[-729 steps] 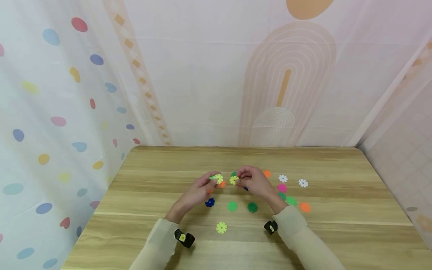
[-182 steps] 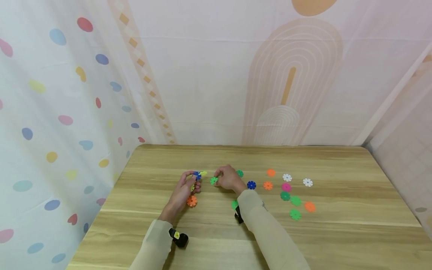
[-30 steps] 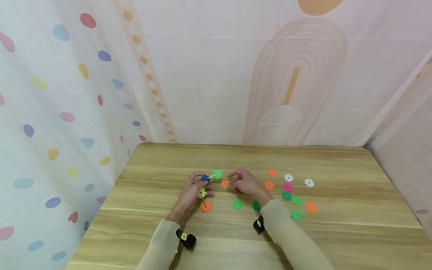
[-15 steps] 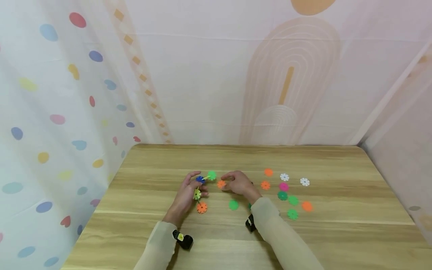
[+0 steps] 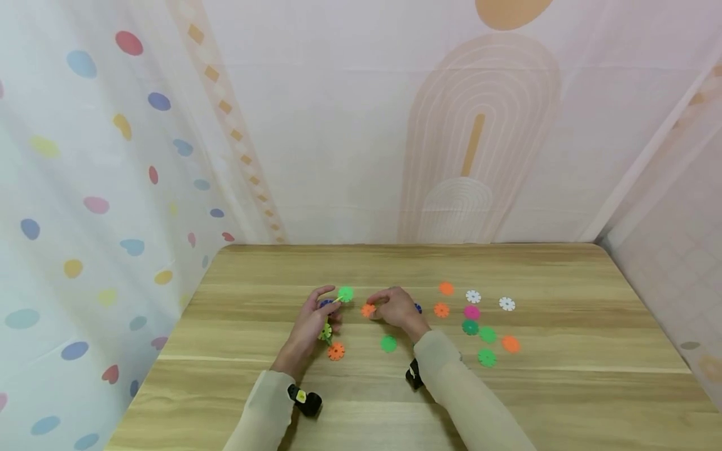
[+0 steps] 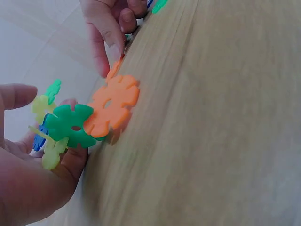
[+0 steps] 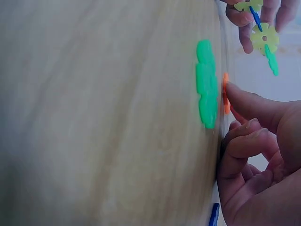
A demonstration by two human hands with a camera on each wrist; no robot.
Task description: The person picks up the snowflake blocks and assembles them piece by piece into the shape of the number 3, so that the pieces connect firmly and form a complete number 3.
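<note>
Low in the head view, just left of centre, the left hand (image 5: 309, 326) has its grip curled round a cluster of joined snowflake discs (image 5: 333, 313) above the tabletop (image 5: 564, 388). Beside it, the right hand (image 5: 395, 308) pinches an orange disc (image 5: 368, 310). Farther right lie loose discs (image 5: 470, 313).

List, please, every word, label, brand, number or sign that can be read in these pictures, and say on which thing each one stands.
There is no readable text in any view.
The flat plastic snowflake discs on the wooden table are plain.
The small yellow patches on the black wrist-worn cameras are too small to read.
The printed backdrop cloth shows only coloured shapes.
</note>
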